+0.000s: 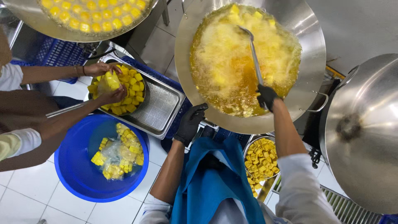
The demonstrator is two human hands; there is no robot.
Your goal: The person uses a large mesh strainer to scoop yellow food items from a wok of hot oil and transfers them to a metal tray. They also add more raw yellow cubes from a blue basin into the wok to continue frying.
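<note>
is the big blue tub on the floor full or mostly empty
Mostly empty. The blue tub holds only a small heap of yellow cubes in clear plastic bags at one side; much of its blue bottom shows bare.

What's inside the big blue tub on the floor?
The blue tub holds clear plastic bags of yellow cubes, piled toward its right side. Its left part shows bare blue bottom. Whatever lies beneath the bags is covered, so I cannot tell what is under them.

Both your gloved hands are out ahead of you.
Your right hand (pixel 266 97) is farther out, fist closed in a grip, forearm bare. Your left hand (pixel 190 123) hangs nearer, fingers loosely curled, holding nothing.
</note>
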